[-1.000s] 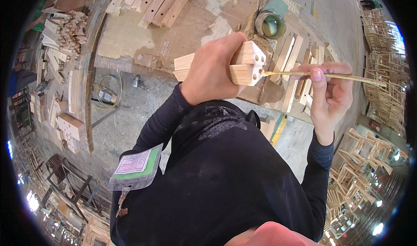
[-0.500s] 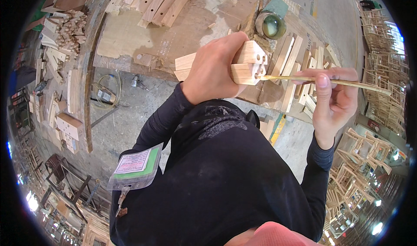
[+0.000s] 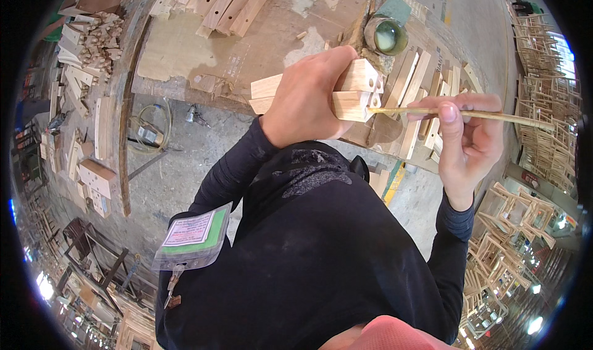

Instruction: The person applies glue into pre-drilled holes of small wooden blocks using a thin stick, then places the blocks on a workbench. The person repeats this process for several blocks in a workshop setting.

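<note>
My left hand (image 3: 307, 98) is closed around several pale wooden pieces (image 3: 352, 105), held together over the near edge of the workbench. Round holes show in their right ends. Between thumb and fingers, my right hand (image 3: 471, 137) pinches a thin wooden stick (image 3: 511, 116). The stick lies nearly level, and its left tip meets a hole in the end of the lower piece; how deep it goes I cannot tell. Just beyond the pieces stands a round jar (image 3: 386, 36) with pale liquid inside.
The workbench (image 3: 179, 63) bears curved slats with holes (image 3: 231, 4) at its far left and loose wooden strips (image 3: 412, 81) on the right. A second bench with wood offcuts (image 3: 92, 44) stands at left. A coiled hose (image 3: 165, 125) lies below the workbench. Wooden chair frames (image 3: 509, 226) fill the right.
My right hand has shifted slightly left with the stick, and its tip sits nearer the hole. The wooden pieces in my left hand have moved a little to the right.
</note>
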A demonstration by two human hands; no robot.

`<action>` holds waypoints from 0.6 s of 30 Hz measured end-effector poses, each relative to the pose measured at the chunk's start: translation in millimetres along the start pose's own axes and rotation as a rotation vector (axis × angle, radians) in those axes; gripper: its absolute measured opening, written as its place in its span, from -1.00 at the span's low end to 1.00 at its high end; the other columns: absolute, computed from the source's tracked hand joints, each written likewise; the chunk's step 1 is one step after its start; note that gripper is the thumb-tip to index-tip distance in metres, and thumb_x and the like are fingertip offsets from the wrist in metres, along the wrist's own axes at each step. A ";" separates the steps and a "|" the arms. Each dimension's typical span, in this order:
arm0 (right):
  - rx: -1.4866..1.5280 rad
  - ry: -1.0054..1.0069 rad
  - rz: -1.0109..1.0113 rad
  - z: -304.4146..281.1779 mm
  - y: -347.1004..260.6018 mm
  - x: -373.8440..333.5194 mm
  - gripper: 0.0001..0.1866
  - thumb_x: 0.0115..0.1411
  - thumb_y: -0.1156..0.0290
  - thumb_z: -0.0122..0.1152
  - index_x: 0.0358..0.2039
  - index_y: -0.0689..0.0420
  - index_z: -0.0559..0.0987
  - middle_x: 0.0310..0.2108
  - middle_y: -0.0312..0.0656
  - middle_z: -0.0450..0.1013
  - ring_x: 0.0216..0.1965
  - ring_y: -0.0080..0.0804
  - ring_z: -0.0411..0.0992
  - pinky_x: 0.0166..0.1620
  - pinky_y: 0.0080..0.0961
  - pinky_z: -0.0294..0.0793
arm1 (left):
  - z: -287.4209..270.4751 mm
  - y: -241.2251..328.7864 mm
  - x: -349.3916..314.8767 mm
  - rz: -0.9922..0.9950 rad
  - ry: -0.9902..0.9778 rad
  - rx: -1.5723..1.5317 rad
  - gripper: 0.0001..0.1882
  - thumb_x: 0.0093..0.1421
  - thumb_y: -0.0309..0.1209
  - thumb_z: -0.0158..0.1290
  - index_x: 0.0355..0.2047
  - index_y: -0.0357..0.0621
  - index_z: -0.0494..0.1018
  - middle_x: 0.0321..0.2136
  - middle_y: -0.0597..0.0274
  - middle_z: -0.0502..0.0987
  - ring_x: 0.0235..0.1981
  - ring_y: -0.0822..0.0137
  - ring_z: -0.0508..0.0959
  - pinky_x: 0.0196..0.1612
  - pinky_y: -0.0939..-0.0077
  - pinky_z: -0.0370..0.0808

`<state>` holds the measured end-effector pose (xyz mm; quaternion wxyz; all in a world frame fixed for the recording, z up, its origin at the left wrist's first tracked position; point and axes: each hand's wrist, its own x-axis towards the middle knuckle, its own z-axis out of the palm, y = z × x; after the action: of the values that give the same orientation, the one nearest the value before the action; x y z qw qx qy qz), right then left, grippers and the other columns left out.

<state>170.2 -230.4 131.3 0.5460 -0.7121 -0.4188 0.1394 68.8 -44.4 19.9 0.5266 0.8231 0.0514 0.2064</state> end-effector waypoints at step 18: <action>-0.069 0.073 -0.089 -11.6 -6.8 0.4 -0.83 0.37 0.52 0.16 -0.15 0.27 0.36 -0.33 0.05 0.56 -0.30 -0.26 0.65 -0.21 -0.47 0.68 | -0.1 5.5 -0.8 0.011 0.020 -0.019 -0.56 -0.18 -0.46 0.37 -0.30 -0.15 0.39 -0.49 0.11 0.46 -0.43 0.05 0.52 -0.37 0.28 0.40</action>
<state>175.0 -237.4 141.7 0.5418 -0.7156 -0.4344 0.0745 67.3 -47.0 24.5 0.5327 0.8163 0.0502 0.2177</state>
